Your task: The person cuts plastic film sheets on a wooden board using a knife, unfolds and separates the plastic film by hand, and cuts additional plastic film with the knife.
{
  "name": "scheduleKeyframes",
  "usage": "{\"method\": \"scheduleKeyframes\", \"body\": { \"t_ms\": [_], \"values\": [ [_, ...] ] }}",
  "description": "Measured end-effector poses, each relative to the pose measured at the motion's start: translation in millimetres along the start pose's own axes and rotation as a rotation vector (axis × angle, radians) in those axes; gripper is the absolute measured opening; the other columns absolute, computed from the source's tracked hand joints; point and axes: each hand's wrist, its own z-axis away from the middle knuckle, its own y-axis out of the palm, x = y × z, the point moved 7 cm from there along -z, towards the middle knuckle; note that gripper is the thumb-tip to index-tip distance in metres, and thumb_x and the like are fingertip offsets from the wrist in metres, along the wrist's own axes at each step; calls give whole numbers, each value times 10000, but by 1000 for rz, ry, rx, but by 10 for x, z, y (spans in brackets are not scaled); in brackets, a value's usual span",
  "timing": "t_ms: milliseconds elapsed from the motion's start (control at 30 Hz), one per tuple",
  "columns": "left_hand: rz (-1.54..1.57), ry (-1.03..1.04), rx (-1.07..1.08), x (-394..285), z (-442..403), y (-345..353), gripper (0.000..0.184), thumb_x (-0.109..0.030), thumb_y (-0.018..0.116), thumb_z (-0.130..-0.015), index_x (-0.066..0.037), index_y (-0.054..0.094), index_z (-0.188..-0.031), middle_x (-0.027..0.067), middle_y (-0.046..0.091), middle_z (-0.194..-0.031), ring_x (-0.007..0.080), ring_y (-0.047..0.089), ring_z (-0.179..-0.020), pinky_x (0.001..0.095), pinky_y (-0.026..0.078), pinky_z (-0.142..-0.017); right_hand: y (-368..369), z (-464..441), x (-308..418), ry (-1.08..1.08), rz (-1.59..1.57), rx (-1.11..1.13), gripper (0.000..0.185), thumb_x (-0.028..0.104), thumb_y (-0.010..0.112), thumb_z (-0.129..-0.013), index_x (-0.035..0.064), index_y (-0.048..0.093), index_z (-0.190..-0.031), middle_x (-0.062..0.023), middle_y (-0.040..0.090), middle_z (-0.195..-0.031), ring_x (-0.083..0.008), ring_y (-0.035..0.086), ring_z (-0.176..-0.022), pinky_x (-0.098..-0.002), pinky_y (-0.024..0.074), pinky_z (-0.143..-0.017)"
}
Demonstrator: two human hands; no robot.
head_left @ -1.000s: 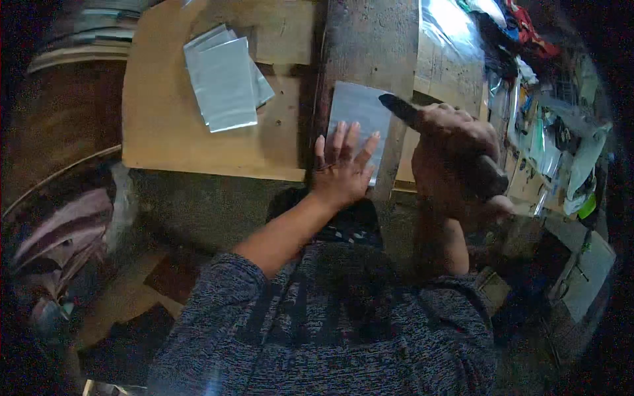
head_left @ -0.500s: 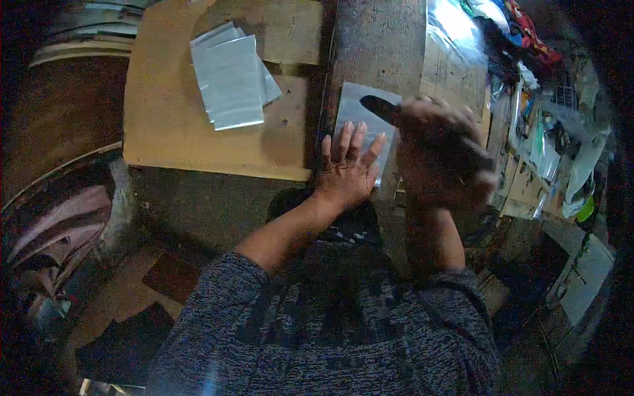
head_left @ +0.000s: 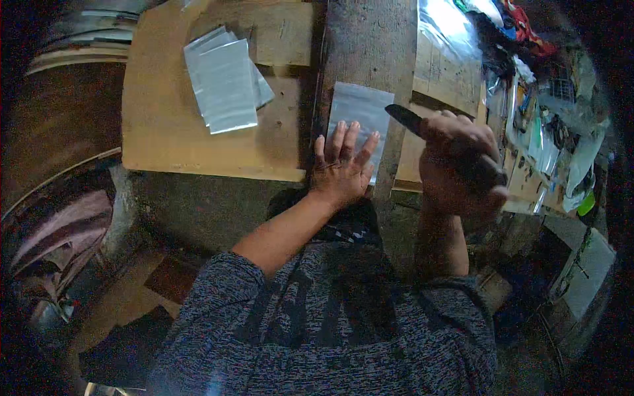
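Note:
My left hand [head_left: 342, 165] lies flat with fingers spread on the lower part of a pale rectangular sheet [head_left: 360, 105]. The sheet rests on a dark wooden plank [head_left: 370, 39]. To the right, my right hand [head_left: 462, 158] is closed round the handle of a dark-bladed knife [head_left: 404, 119]. The blade points left, its tip by the sheet's upper right edge. A stack of similar pale sheets [head_left: 228, 86] sits on the light wooden board [head_left: 155, 119] at the left.
Shiny clear plastic [head_left: 452, 26] lies at the upper right. Beyond it are red cloth [head_left: 528, 30], a green object [head_left: 586, 204] and other clutter. A pinkish cloth [head_left: 72, 231] hangs at the lower left.
Over the last second the knife in my right hand moved left across the sheet, then back right to its edge. My left hand stays pressed on the sheet. The view shifted slightly.

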Motion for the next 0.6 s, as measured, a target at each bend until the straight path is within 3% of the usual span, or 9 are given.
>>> {"method": "scheduleKeyframes", "body": {
  "t_ms": [67, 133, 233, 333, 367, 467, 600],
  "values": [
    [1, -7, 3, 14, 15, 8, 629, -392, 585, -778, -283, 395, -1367, 113, 345, -1394, 308, 302, -1294, 553, 248, -982, 157, -36, 20, -27, 309, 231, 706, 665, 526, -737, -16, 519, -921, -118, 491, -782, -266, 456, -738, -384, 369, -721],
    [27, -12, -1, 6, 12, 15, 624, -391, 580, -779, -294, 393, -1367, 118, 350, -1392, 312, 299, -1296, 559, 245, -982, 13, 1, -16, 19, 268, 113, 700, 660, 538, -736, -13, 514, -924, -115, 481, -792, -276, 472, -771, -390, 380, -744],
    [13, 1, -16, 1, 4, 7, 606, -385, 569, -785, -249, 418, -1356, 127, 341, -1398, 319, 290, -1299, 566, 233, -987, 214, 52, -31, -1, -8, 243, 769, 646, 601, -707, -70, 514, -973, -180, 543, -931, -293, 511, -861, -454, 350, -927],
    [57, 3, 7, 15, 20, 23, 596, -383, 551, -809, -228, 377, -1357, 133, 302, -1413, 316, 210, -1342, 577, 183, -1013, 305, 210, -123, 109, 13, -88, 795, 664, 596, -705, -75, 521, -988, -173, 546, -927, -295, 518, -853, -433, 387, -865],
    [106, -30, 56, 30, 32, 51, 547, -386, 534, -822, -215, 403, -1325, 140, 311, -1407, 320, 204, -1343, 578, 173, -1014, 490, 156, -146, 102, 19, 82, 782, 657, 589, -713, -59, 524, -1019, -188, 540, -940, -298, 505, -861, -441, 390, -846],
    [100, -28, 63, 34, 59, 98, 550, -388, 534, -826, -211, 399, -1328, 142, 312, -1402, 325, 203, -1343, 581, 182, -1009, 347, 123, -408, 65, 209, 146, 788, 646, 593, -718, -52, 516, -1077, -178, 524, -924, -299, 488, -854, -434, 394, -819],
    [9, 28, -18, 15, 27, 38, 596, -394, 550, -814, -223, 376, -1357, 138, 312, -1401, 326, 216, -1336, 576, 191, -1005, 442, -5, -419, 70, -32, 386, 759, 652, 573, -723, -19, 529, -1074, -144, 529, -906, -298, 485, -869, -413, 389, -813]
  ]
}}
